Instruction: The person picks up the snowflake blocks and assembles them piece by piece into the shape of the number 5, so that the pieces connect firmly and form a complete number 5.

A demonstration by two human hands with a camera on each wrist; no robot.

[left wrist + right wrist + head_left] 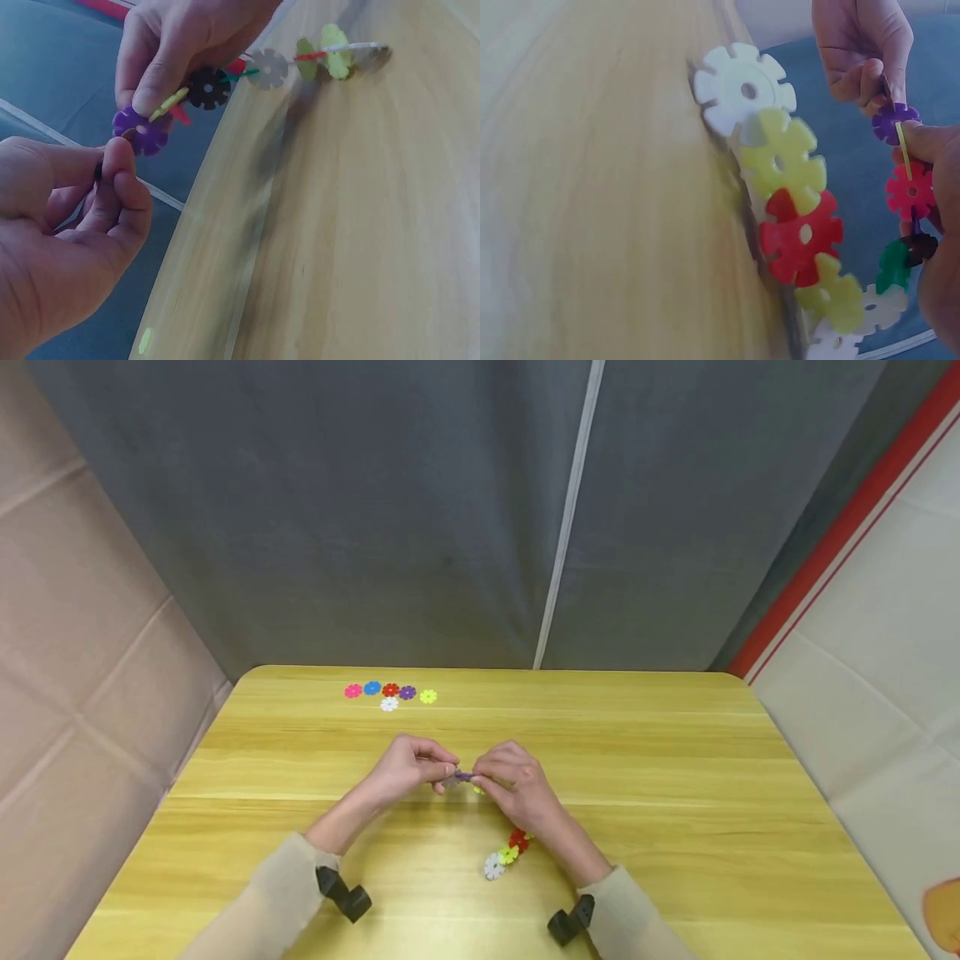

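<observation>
Two hands meet over the middle of a yellow wooden surface (675, 760). The left hand (405, 768) has its fingers curled, thumb and forefinger pinching a small dark piece right against a purple disc (142, 129); the piece itself is too hidden to identify. The right hand (517, 781) pinches the chain (795, 225) of notched plastic discs just behind that purple disc, which is the chain's raised end. From the right hand's grip the chain trails back toward the person, its red, yellow and white discs (506, 853) resting on the surface near the right wrist. Along the far edge of the surface, well apart from the hands, lie six loose discs (390, 693): pink, blue, red, purple and yellow in a row, with a white one just in front. A grey curtain (375, 510) hangs behind the surface.
</observation>
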